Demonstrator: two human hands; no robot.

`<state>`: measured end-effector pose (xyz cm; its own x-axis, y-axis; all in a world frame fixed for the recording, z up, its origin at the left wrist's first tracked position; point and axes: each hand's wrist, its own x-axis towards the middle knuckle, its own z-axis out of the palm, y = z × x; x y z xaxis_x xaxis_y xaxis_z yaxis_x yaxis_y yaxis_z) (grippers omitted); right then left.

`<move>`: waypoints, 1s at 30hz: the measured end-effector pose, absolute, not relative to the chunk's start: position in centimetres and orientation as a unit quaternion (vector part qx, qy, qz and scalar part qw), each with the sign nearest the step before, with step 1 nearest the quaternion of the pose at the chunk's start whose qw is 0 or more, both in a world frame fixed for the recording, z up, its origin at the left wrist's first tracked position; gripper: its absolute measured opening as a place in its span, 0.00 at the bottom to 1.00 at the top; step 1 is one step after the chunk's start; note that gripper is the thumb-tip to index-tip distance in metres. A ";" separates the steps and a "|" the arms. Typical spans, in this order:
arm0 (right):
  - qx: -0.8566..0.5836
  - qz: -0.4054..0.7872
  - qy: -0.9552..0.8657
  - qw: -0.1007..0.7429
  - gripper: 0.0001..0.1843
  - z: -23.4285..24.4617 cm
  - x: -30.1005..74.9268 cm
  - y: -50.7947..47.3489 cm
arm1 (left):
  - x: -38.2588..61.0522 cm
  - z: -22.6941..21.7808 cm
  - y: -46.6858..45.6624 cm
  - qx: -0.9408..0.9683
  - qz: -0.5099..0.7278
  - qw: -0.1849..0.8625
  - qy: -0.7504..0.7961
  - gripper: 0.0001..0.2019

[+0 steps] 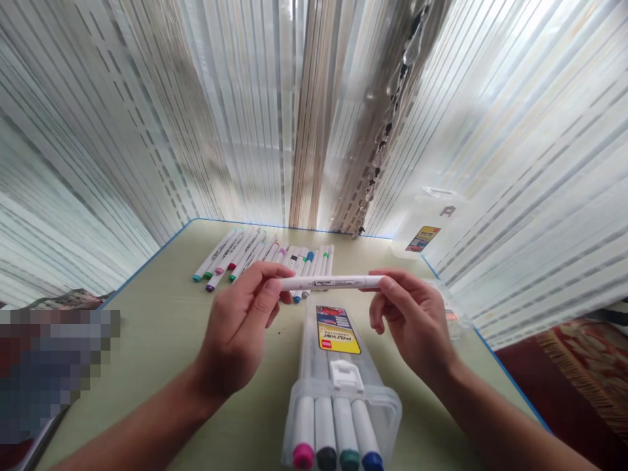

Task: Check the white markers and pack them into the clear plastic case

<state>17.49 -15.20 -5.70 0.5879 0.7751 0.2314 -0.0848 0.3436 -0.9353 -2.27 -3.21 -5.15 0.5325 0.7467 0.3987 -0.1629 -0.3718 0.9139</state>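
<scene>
A white marker [333, 282] lies level between my two hands, above the table. My left hand [240, 320] pinches its left end between thumb and fingers. At the other end, my right hand [417, 320] grips it the same way. Both tips are covered by my fingers. Below the marker stands a clear plastic marker case [314, 347] with a yellow label and a white latch. Several markers with pink, black, green and blue ends [336, 425] show in its near opening. Behind my hands, many loose white markers [245, 252] with coloured ends lie in a spread.
A clear case part [422, 222] with a label stands at the table's back right corner. Another clear plastic piece [454, 314] lies by the right edge, partly behind my right hand. Striped curtains [245, 118] hang behind the green table [161, 314]. A blurred-out patch covers the left side.
</scene>
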 end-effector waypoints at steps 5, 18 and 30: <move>-0.493 0.290 -0.343 0.745 0.08 -5.5 17.4 -15.3 | -2.5 -4.9 -3.4 0.712 0.448 0.503 0.197 0.10; -0.496 0.295 -0.334 0.745 0.08 -5.6 17.6 -15.3 | -2.6 -5.0 -3.2 0.728 0.444 0.486 0.192 0.11; -0.507 0.288 -0.335 0.740 0.07 -5.3 17.5 -15.2 | -2.4 -4.8 -3.3 0.697 0.448 0.522 0.203 0.11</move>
<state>17.50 -15.25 -5.31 0.6102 0.7657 0.2031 -0.0868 0.3195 -0.9436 -2.42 -3.34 -4.84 0.5159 0.7507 0.4127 -0.1857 -0.3723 0.9093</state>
